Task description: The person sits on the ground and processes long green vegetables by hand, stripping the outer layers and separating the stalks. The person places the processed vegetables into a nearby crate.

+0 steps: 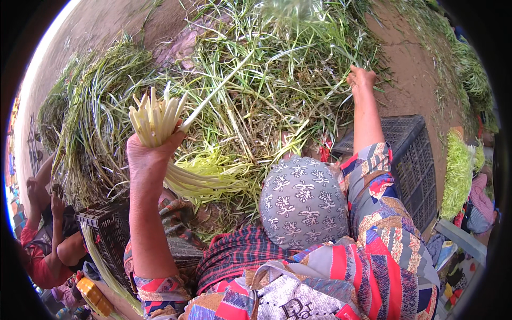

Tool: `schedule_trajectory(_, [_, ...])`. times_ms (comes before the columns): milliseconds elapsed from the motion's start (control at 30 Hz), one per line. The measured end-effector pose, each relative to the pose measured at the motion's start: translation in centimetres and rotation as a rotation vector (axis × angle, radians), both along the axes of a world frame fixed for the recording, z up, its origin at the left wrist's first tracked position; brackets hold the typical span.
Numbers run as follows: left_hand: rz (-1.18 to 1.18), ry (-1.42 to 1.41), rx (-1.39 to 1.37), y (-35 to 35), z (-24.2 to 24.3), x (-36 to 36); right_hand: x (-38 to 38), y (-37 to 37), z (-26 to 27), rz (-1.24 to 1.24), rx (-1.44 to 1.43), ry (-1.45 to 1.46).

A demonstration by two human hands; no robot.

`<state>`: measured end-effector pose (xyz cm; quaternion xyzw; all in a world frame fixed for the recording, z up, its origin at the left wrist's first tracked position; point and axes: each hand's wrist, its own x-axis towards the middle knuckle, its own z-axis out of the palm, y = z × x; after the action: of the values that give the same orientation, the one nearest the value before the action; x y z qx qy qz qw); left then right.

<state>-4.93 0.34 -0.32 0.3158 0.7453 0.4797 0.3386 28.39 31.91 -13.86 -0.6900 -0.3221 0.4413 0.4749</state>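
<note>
My left hand grips a thick bunch of pale, leek-like stalks, their cut ends pointing up. Below the fist, the bunch's yellow-green leaves trail to the right. A single longer whitish stalk juts up and right from beside the thumb. My right hand reaches out to the right edge of a heap of loose green leaves and stalks. Its fingers are curled against thin green blades; whether they hold any is unclear. Green matter at the top of the heap is blurred.
A black plastic crate stands by my right arm, another by my left. A long-leaved heap lies at left. A person in red sits beyond the left crate. Grey printed cloth covers a rounded form before me.
</note>
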Motion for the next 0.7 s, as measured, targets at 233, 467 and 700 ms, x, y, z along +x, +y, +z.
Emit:
schedule_trajectory(233, [-0.126,0.032,-0.01,0.7,-1.8,1.2,-9.5,-12.5,3.8,0.907,0.025,0.985])
schedule_trajectory(467, [-0.139,0.123,-0.034,0.4,-2.7,1.2,-11.2,-10.7,7.8,0.864,0.386,0.525])
schedule_trajectory(700, [-0.026,0.205,-0.178,0.5,-1.8,1.1,-12.5,-12.0,7.9,0.806,0.598,-0.033])
